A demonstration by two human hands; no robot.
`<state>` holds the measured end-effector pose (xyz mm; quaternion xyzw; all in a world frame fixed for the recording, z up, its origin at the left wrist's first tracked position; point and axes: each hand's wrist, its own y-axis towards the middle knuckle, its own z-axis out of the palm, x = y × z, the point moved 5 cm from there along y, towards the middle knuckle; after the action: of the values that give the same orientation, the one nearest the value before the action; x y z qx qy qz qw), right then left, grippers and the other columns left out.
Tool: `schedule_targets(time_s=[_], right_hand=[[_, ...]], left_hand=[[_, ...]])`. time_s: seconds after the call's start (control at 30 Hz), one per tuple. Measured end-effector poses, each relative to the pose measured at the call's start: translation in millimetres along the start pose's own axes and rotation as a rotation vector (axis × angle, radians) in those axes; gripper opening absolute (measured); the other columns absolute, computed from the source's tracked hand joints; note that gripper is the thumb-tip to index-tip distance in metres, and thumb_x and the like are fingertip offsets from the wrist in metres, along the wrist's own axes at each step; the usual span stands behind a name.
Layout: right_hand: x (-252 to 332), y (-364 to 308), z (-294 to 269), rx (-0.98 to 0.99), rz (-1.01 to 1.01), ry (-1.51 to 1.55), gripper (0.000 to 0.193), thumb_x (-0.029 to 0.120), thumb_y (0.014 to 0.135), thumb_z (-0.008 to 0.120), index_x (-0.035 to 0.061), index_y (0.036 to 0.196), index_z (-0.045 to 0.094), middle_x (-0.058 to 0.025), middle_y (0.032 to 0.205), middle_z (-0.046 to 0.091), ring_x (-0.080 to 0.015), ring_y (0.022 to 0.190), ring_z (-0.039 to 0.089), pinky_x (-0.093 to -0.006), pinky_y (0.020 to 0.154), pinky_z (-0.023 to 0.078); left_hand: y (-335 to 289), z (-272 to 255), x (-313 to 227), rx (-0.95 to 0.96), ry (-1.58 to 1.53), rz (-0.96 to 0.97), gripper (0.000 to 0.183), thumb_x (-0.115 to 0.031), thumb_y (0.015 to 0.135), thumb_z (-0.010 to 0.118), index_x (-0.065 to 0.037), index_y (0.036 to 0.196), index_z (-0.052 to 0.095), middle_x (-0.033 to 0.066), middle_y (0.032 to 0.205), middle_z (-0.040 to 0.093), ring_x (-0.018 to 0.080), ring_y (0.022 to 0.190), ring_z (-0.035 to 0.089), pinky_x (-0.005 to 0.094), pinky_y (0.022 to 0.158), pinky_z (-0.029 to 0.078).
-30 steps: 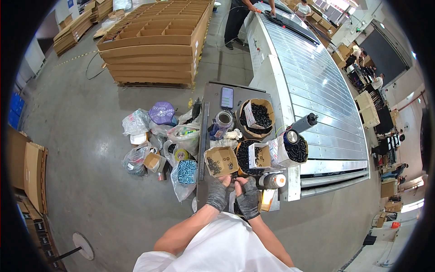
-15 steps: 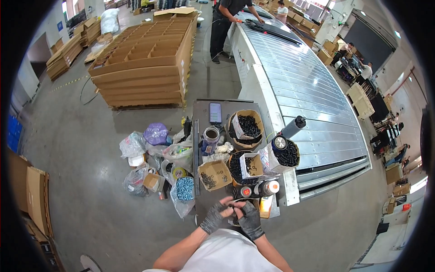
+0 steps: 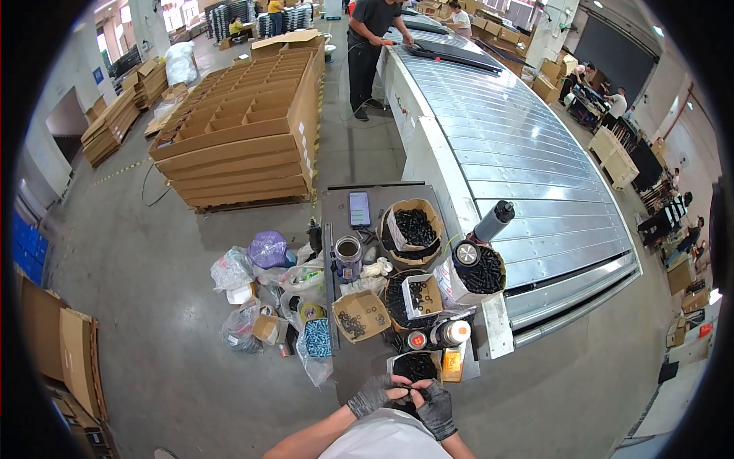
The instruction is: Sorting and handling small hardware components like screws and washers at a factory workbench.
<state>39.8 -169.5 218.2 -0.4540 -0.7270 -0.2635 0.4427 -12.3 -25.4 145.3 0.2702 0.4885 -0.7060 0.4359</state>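
Note:
Close to my body, my left hand (image 3: 375, 395) and my right hand (image 3: 434, 405) meet, both in grey fingerless gloves. Their fingertips pinch together around something small and dark, too small to name. Just beyond them is an open box of black parts (image 3: 415, 366). A shallow carton of small dark rings (image 3: 361, 316) lies further left on the small dark table (image 3: 348, 363). To its right, a white box (image 3: 421, 297) with a few rings rests on a container of black parts (image 3: 397, 301).
An orange-yellow box (image 3: 453, 366) and a bottle with a white cap (image 3: 456, 331) stand right of the parts. Bags and blue screws (image 3: 318, 337) are at the table's left. Beyond runs a metal roller conveyor (image 3: 527, 183), where another person (image 3: 367, 53) works. Stacked cartons (image 3: 237, 145) stand far left.
The view has shifted, uncovering the box of black parts beyond my hands. My hands stay together, now sitting nearer my body with fingertips still meeting.

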Motion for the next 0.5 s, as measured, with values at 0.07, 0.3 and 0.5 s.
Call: schedule_targets(time_s=[0.07,0.3,0.5], right_hand=[[-3.5,-1.4,-3.8,-0.005,0.023,0.027,0.01,0.007,0.083,0.065,0.0032,0.093,0.065,-0.0118,0.084,0.064,-0.0258,0.079,0.064,-0.0345,0.073,0.05],[-18.7,-4.0,-12.0,-0.042,0.099,0.073,0.013,0.008,0.082,0.068,0.0016,0.092,0.065,-0.0094,0.083,0.064,-0.0199,0.077,0.063,-0.0321,0.072,0.05],[-14.1,4.7,-13.6,-0.074,0.105,0.053,0.012,0.007,0.082,0.068,0.0016,0.091,0.064,-0.0106,0.084,0.064,-0.0214,0.079,0.063,-0.0326,0.073,0.05]], left_hand=[[2.3,3.0,2.9,-0.006,-0.046,-0.011,0.032,-0.016,0.089,0.07,-0.003,0.118,0.066,0.0059,0.107,0.069,0.0134,0.101,0.062,0.0285,0.092,0.048],[13.0,7.7,9.5,0.021,0.033,-0.057,0.033,-0.019,0.09,0.069,-0.006,0.119,0.066,0.0045,0.107,0.069,0.0128,0.101,0.061,0.0287,0.092,0.047],[24.1,8.8,4.7,0.041,0.036,-0.034,0.032,-0.018,0.089,0.069,-0.004,0.118,0.066,0.0056,0.107,0.07,0.0127,0.1,0.062,0.0288,0.092,0.048]])
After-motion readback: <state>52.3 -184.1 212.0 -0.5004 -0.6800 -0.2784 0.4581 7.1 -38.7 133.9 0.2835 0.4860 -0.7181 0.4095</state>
